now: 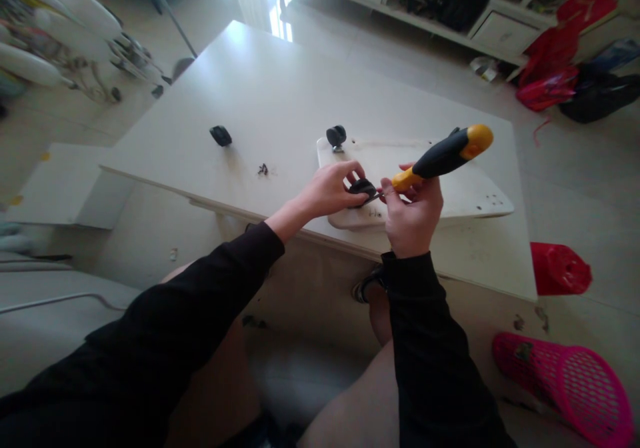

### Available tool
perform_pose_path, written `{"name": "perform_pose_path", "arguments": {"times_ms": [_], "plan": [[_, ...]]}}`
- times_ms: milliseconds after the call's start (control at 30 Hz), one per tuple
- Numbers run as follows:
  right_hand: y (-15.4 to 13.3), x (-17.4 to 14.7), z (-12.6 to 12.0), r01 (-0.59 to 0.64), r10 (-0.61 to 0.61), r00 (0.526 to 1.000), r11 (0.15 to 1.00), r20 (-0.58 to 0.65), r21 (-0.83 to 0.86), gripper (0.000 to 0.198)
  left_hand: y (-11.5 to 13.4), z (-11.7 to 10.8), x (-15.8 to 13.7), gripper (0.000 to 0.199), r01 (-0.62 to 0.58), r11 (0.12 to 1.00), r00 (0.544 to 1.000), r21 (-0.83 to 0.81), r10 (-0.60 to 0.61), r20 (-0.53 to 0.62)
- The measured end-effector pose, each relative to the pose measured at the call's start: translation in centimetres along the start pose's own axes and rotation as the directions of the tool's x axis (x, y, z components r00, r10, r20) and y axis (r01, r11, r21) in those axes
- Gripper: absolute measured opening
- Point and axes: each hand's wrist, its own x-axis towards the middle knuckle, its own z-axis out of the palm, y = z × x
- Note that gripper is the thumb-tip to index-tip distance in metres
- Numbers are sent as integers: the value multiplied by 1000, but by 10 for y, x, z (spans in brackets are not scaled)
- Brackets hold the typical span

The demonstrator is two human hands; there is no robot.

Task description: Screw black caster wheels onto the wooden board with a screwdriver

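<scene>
My left hand (336,187) is closed around a black caster wheel (362,188) at the near left part of a white board (450,188). In my right hand (414,211) is a screwdriver (443,156) with a black and yellow handle, tilted up to the right. Its shaft points at the base of the caster; the tip is hidden there. Another caster (337,136) stands on the board's far left corner. Away to the left, a loose caster (221,136) lies on the white table (280,95), and a small pile of dark screws (263,169) sits nearer me.
A pink mesh basket (565,381) lies on the floor at the right, below a red plastic object (560,268). A white cabinet (505,31) runs along the back. Red and black bags (550,88) rest beside it. A white box (65,185) is at the left.
</scene>
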Motion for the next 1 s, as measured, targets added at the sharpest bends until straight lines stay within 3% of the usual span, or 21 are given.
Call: {"name": "perform_pose_path", "arguments": {"times_ms": [233, 533, 833, 1000], "plan": [[0, 2, 6, 57, -55, 998, 995, 25, -81, 39, 2, 0, 1, 31, -3, 1000, 1000, 17, 4, -4], [-1, 8, 12, 122, -121, 993, 986, 19, -116, 36, -1, -1, 4, 20, -64, 997, 997, 44, 62, 41], [-3, 9, 14, 117, -118, 993, 989, 8, 93, 33, -4, -6, 4, 20, -42, 998, 999, 43, 42, 2], [-6, 9, 14, 85, -94, 995, 979, 39, 184, 17, -3, -6, 4, 20, -1, 1000, 1000, 16, 0, 10]]}}
